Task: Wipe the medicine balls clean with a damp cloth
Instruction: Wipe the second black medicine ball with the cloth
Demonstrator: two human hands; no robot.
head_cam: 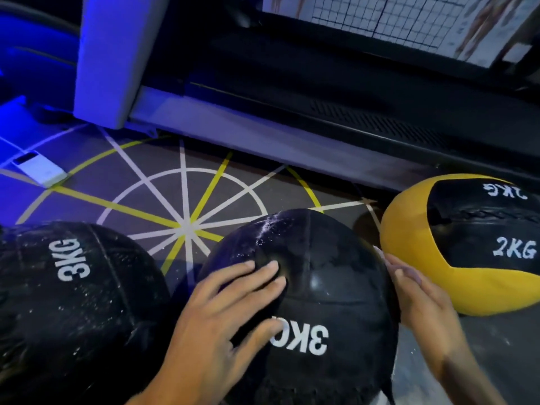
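Black and glossy, the middle medicine ball (315,287) sits low in the centre of the frame on the patterned floor (163,182), with a white "3KG" mark facing the camera upside down and pale speckles across its upper left curve. The left hand (222,314) lies flat on the ball's near-left face: its grip is spread, fingers straight and a little apart, fingertips (273,268) near the ball's centre seam and the thumb reaching toward the printed mark. The right hand (420,299) is set against the ball's right side, its grip also spread, fingers straight and close together, pressing edge-on along the curve. Whether a cloth lies under either hand cannot be told.

At the lower left of the frame rests a second black ball (70,293), also marked "3KG", dotted with light specks and lying just beside the middle one. At the right edge sits a yellow and black ball (415,249) marked "2KG" twice, close to the right hand.

White and yellow lines fan out from a hub on the floor just above the black balls, ringed by a white circle. Behind them, across the upper half of the frame, runs a treadmill (263,112) with a pale grey upright and dark deck. A small white device (41,169) lies on the floor at the left edge, in blue light.
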